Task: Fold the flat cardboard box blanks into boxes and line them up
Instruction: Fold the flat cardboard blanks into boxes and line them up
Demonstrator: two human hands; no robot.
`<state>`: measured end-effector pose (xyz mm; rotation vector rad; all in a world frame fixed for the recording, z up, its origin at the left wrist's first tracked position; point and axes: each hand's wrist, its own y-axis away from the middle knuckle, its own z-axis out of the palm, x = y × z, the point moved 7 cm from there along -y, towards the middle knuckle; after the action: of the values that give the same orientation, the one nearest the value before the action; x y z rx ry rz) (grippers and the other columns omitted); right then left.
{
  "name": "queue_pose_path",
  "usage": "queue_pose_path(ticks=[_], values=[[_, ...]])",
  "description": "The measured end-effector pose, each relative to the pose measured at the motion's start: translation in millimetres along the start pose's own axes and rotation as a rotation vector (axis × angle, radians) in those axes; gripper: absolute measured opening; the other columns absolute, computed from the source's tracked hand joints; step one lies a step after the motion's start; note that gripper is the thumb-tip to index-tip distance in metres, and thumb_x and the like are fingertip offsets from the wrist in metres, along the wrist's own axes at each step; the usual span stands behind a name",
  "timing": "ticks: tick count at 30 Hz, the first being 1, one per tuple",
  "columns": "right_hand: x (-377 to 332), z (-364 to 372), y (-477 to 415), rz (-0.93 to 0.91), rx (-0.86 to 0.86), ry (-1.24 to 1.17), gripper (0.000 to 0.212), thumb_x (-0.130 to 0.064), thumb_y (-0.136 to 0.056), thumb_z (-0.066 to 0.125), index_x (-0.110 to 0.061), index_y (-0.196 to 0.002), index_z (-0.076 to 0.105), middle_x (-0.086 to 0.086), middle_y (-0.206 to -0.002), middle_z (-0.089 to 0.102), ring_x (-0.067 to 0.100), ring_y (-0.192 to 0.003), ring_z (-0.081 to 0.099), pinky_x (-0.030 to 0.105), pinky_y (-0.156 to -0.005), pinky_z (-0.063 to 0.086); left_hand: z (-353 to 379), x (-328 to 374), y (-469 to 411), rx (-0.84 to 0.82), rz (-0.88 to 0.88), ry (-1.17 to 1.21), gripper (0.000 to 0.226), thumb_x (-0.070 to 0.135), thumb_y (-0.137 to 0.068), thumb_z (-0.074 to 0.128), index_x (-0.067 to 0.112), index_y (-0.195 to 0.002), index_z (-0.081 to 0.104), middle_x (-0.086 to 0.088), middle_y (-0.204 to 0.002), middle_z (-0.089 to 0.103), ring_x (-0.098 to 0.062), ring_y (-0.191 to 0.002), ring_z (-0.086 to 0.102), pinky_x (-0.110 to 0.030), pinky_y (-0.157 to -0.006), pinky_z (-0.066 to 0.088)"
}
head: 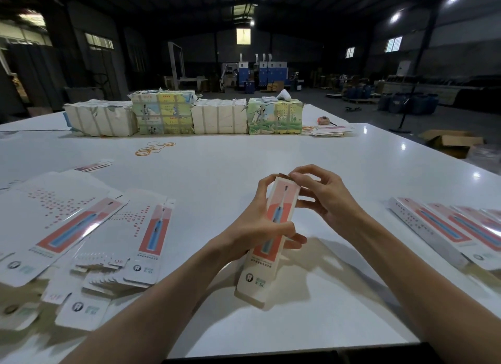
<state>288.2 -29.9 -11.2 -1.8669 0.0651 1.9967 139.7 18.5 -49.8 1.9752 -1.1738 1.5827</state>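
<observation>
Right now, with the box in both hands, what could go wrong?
The right hand's fingers pinch the top end of the box; the flap may crease or tuck in crooked. The left hand grips the box around its middle; a hard squeeze could dent it. The flat blanks lie loosely overlapped near the table edge; some might slide off.

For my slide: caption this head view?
Left hand grips a box; right hand pinches its far end; flat blanks left, finished boxes right.

Noted on inspection: your left hand [260, 222] and right hand [328, 201] are bare. Your left forearm [173, 296] and right forearm [401, 269] are uncovered down to the lower frame edge. Both forearms are slender.
</observation>
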Motion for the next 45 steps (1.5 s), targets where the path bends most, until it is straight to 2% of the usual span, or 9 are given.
queue_pose_path(ticks=[3,8,13,18,20,25,31,40,45], values=[[1.7,-3.9,-0.9,0.010,0.048,-0.007,0.014,-0.023,-0.095,0.076,-0.009,-0.099,0.076,0.015,-0.095,0.077,0.033,-0.096,0.077,0.042,-0.069,0.063,1.1,-0.6,-1.0,-0.019,0.022,0.036,0.110,0.021,-0.079,0.091,0.063,-0.145,0.014,0.017,-0.129,0.051,-0.008,-0.110,0.071,-0.026,-0.074,0.063],[1.6,-8.1,-2.2,-0.006,0.093,0.038,0.008,-0.016,-0.097,0.073,-0.011,-0.095,0.078,0.011,-0.094,0.077,0.030,-0.093,0.078,0.039,-0.067,0.064,5.3,2.8,-1.7,-0.082,0.035,0.109,0.118,0.012,-0.080,0.090,0.061,-0.152,0.009,0.001,-0.138,0.051,-0.034,-0.098,0.078,-0.039,-0.079,0.066],[-0.5,-9.4,-2.2,-0.014,0.070,0.098,0.012,-0.010,-0.098,0.070,-0.014,-0.089,0.078,0.011,-0.093,0.077,0.031,-0.091,0.078,0.036,-0.068,0.064,5.6,5.3,0.2,-0.076,0.073,0.030,0.114,0.021,-0.080,0.090,0.066,-0.151,0.012,0.020,-0.133,0.047,-0.008,-0.107,0.073,-0.023,-0.073,0.062],[-5.1,-10.1,-2.1,-0.018,0.016,0.134,0.011,-0.010,-0.099,0.069,-0.010,-0.094,0.079,0.011,-0.097,0.076,0.030,-0.096,0.077,0.036,-0.070,0.064,4.6,-0.4,2.4,-0.068,0.026,0.036,0.106,0.027,-0.078,0.091,0.063,-0.146,0.019,0.029,-0.120,0.053,-0.002,-0.109,0.069,-0.024,-0.072,0.062],[-5.6,-8.7,-1.1,-0.019,-0.009,0.116,0.012,-0.011,-0.100,0.068,-0.010,-0.097,0.080,0.011,-0.100,0.076,0.029,-0.102,0.075,0.037,-0.073,0.064,2.7,-0.4,2.4,-0.051,0.019,0.046,0.106,0.026,-0.077,0.092,0.061,-0.146,0.019,0.022,-0.123,0.053,-0.001,-0.107,0.070,-0.023,-0.071,0.062],[-2.3,7.5,4.7,-0.055,-0.074,0.082,0.027,-0.024,-0.098,0.072,-0.011,-0.121,0.074,0.006,-0.113,0.078,0.024,-0.110,0.074,0.036,-0.087,0.064,-3.8,2.1,-1.1,-0.015,-0.022,0.267,0.103,0.006,-0.080,0.087,0.062,-0.141,0.026,-0.006,-0.133,0.051,-0.033,-0.100,0.078,-0.042,-0.078,0.065],[-4.8,12.9,7.4,-0.250,0.010,0.242,0.019,-0.024,-0.098,0.073,-0.010,-0.111,0.072,0.000,-0.102,0.079,0.020,-0.102,0.077,0.028,-0.076,0.064,-2.8,0.6,-2.9,-0.016,-0.038,0.367,0.101,-0.002,-0.081,0.084,0.062,-0.138,0.030,-0.010,-0.131,0.051,-0.031,-0.100,0.078,-0.041,-0.076,0.065],[2.9,6.4,4.2,-0.292,0.043,0.289,0.018,-0.027,-0.099,0.070,-0.014,-0.108,0.078,-0.003,-0.100,0.080,0.024,-0.091,0.076,0.030,-0.076,0.063,-0.7,-6.1,-1.5,-0.003,-0.058,0.424,0.100,0.008,-0.078,0.091,0.058,-0.139,0.029,-0.013,-0.131,0.058,-0.034,-0.104,0.076,-0.049,-0.082,0.065],[16.9,14.7,3.4,-0.267,0.046,0.504,0.035,-0.034,-0.105,0.060,-0.022,-0.138,0.062,-0.011,-0.127,0.066,0.004,-0.114,0.065,0.022,-0.089,0.059,-11.8,-16.8,-4.8,0.105,-0.096,0.436,0.088,0.028,-0.082,0.090,0.063,-0.135,0.029,-0.009,-0.115,0.073,-0.038,-0.094,0.079,-0.042,-0.077,0.065]])
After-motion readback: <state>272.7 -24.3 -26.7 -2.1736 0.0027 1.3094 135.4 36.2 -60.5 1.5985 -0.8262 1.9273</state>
